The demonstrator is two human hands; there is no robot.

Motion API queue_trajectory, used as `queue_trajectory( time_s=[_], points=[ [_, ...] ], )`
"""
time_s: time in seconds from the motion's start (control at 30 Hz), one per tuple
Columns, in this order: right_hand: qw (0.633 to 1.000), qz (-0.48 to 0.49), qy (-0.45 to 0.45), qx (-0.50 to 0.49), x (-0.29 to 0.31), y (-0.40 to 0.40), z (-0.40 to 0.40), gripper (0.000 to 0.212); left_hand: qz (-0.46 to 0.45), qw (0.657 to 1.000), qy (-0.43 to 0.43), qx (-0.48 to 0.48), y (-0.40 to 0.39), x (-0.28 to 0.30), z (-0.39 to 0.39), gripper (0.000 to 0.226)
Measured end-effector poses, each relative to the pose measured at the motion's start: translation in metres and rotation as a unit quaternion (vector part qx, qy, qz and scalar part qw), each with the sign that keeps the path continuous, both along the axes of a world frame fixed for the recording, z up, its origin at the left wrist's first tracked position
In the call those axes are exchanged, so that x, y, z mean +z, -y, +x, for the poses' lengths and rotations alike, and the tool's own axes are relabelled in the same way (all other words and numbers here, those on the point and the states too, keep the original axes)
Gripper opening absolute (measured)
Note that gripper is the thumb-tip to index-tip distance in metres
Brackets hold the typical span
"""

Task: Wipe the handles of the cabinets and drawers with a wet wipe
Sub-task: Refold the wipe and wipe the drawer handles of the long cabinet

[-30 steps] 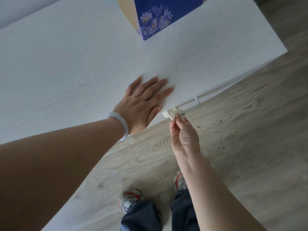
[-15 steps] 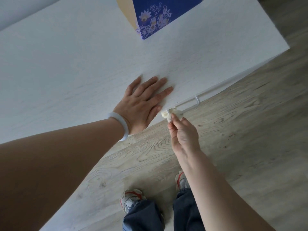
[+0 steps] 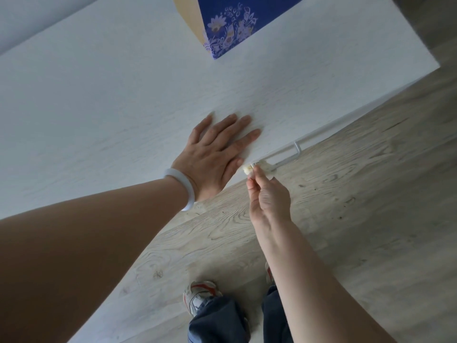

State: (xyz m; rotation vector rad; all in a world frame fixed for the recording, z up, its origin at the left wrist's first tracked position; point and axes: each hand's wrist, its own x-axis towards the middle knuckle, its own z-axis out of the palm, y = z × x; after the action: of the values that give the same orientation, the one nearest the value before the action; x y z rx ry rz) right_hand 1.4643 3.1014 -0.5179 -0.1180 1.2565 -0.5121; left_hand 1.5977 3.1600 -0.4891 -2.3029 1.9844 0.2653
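Observation:
A white bar handle [image 3: 286, 160] juts from the front of the white cabinet [image 3: 111, 100], just under its top edge. My right hand [image 3: 268, 196] pinches a small crumpled wet wipe [image 3: 248, 169] against the handle's left end, fingers curled round it. My left hand [image 3: 217, 154] lies flat on the cabinet top with its fingers spread, a pale bangle [image 3: 181, 188] on the wrist. Most of the wipe is hidden behind my fingertips.
A blue box with a floral print [image 3: 230, 23] stands at the back of the cabinet top. Pale wood-grain floor [image 3: 346, 219] spreads below and to the right. My feet in white and red sneakers [image 3: 200, 295] stand close to the cabinet front.
My right hand has slid the wipe left along the handle, from partway along the bar to its left end. My left hand stays flat on the top.

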Motion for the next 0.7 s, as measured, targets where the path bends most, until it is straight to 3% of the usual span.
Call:
queue_trajectory(
  time_s=[0.1,0.23,0.47,0.57,0.7],
  points=[
    [0.999,0.003,0.01,0.042,0.001,0.015,-0.014,0.007,-0.001,1.0,-0.002,0.002,-0.001,-0.001,0.001,0.055],
    [0.999,-0.024,-0.012,-0.019,0.002,0.052,-0.031,0.008,-0.002,1.0,-0.003,0.001,-0.001,-0.001,0.001,0.055],
    [0.961,-0.198,-0.121,0.151,-0.005,0.076,-0.034,0.014,-0.012,1.0,-0.004,0.002,-0.002,-0.002,0.001,0.054],
    [0.938,-0.264,-0.175,0.141,-0.006,0.065,-0.03,0.019,-0.015,1.0,-0.005,-0.001,0.0,-0.001,0.001,0.054],
    [0.956,-0.226,-0.167,0.081,-0.007,0.045,-0.025,0.014,-0.021,1.0,0.002,-0.002,-0.001,-0.003,0.002,0.055]
  ],
)
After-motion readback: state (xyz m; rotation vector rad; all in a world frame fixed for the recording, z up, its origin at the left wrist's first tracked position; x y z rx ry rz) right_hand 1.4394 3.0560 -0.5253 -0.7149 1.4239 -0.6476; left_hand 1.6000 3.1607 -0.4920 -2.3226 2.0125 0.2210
